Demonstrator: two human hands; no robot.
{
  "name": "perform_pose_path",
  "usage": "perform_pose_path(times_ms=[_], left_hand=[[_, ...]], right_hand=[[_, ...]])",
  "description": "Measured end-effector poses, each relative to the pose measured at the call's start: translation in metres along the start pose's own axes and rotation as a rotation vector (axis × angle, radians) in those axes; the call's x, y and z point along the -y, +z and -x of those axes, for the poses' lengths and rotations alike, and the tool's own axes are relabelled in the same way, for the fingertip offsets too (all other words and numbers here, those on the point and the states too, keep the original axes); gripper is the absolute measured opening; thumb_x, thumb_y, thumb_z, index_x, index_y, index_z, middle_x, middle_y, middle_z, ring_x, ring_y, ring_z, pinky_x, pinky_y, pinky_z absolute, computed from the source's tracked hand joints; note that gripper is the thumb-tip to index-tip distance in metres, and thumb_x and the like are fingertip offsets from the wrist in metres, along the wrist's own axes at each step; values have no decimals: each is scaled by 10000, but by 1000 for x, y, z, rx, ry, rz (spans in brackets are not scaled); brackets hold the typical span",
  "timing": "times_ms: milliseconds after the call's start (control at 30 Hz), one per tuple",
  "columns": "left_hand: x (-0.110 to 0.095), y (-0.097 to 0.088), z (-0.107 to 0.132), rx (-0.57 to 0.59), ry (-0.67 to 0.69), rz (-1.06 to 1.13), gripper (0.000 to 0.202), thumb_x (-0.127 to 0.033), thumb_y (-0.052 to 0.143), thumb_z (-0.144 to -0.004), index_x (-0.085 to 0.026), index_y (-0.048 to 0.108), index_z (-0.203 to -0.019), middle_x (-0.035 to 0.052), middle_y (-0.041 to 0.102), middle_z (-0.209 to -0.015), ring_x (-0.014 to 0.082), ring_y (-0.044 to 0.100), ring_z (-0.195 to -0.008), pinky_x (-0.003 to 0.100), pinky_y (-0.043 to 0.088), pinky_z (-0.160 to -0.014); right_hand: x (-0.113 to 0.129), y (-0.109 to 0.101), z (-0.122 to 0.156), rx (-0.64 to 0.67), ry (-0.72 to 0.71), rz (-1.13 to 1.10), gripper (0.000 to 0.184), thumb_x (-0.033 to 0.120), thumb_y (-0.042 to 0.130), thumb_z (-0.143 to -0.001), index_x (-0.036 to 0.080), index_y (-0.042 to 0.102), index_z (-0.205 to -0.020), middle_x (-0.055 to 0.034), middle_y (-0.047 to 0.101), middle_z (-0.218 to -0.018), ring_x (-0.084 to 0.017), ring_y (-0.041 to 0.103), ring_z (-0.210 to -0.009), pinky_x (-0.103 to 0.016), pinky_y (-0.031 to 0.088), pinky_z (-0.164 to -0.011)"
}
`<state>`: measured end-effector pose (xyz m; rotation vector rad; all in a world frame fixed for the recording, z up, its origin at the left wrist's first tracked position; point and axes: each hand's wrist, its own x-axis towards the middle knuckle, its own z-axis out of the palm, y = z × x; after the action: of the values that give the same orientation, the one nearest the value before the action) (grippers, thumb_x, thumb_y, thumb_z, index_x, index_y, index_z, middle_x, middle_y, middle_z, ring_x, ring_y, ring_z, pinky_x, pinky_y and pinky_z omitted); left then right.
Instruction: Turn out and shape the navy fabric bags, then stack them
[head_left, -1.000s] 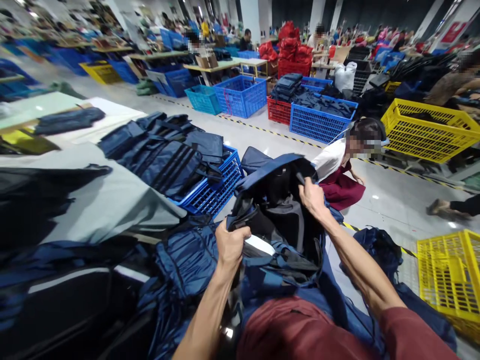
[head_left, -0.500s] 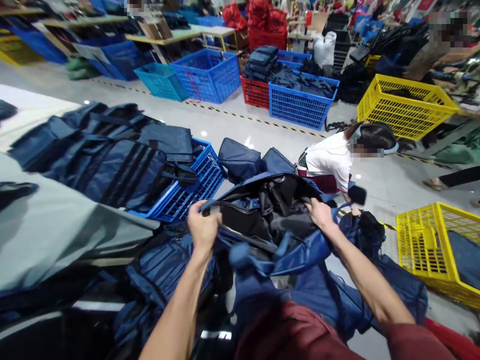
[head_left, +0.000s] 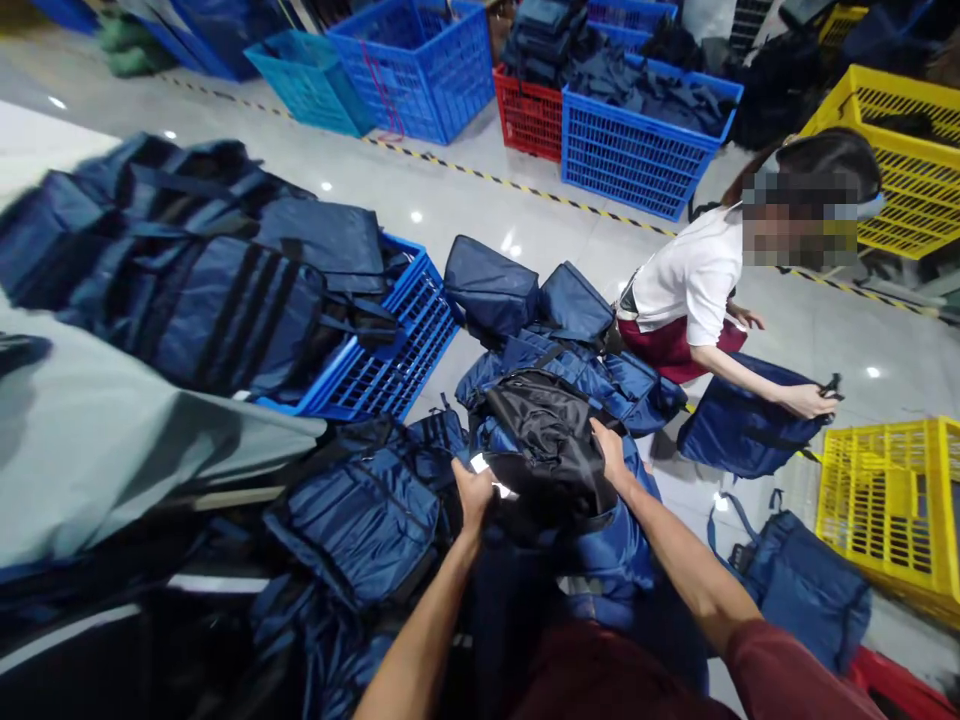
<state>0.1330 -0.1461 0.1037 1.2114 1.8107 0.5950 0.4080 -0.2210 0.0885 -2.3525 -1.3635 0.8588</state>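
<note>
My left hand (head_left: 474, 493) is closed on the near edge of a navy bag (head_left: 570, 520) with black lining (head_left: 547, 430) turned outward. My right hand (head_left: 609, 450) grips the same bag's right side, fingers curled over the black fabric. The bag rests on a heap of similar navy bags (head_left: 360, 510) in front of me. A white label shows beside my left thumb.
A blue crate (head_left: 390, 370) piled with navy bags (head_left: 210, 290) stands to the left. A crouching person in a white shirt (head_left: 690, 280) holds another navy bag (head_left: 742, 420). A yellow crate (head_left: 885, 500) sits on the right. More crates (head_left: 637, 150) line the far aisle.
I have lowered the bag from chest height onto the heap and brought my hands closer together. The view tilted down. The nearby person now reaches out to a bag on the floor.
</note>
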Motion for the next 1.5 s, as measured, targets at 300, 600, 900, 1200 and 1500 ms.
perform_pose_path(times_ms=[300,600,900,1200,1500], left_hand=[[-106,-61,63,191,1048,-400,332,-312,467,-1073,-194,668,-1310,165,724,-1332,301,645,-1321,535,394,-1260],[-128,-61,121,323,660,12,498,-634,610,-1010,-212,586,-748,-71,373,-597,107,348,-574,243,302,-579],[-78,-22,117,460,441,15,556,-777,488,-930,-241,496,-783,-65,385,-637,133,365,-625,263,320,-598],[-60,-84,109,266,407,201,522,-700,656,-908,-212,586,-737,9,561,-687,172,518,-699,267,455,-635],[68,-56,120,280,216,47,689,-901,502,-847,-245,518,-636,24,553,-625,192,502,-627,312,480,-591]], right_hand=[[-9,-27,9,-90,21,16,406,436,384,-1174,239,734,-1232,-74,826,-991,-221,771,-925,-274,379,-753],[-15,-113,-1,-387,-73,156,440,520,414,-1172,226,725,-1275,-98,806,-977,-206,730,-860,-294,289,-713],[-16,-49,10,-169,1,146,298,340,521,-1114,189,777,-1131,-107,825,-927,-197,741,-847,-262,371,-699],[-5,-178,18,-509,-87,156,439,591,532,-1114,244,792,-1177,-88,831,-1039,-223,758,-937,-265,381,-729],[31,-63,39,-134,-198,317,484,209,423,-1128,221,661,-1549,-132,776,-1393,-234,760,-1141,-275,534,-888]])
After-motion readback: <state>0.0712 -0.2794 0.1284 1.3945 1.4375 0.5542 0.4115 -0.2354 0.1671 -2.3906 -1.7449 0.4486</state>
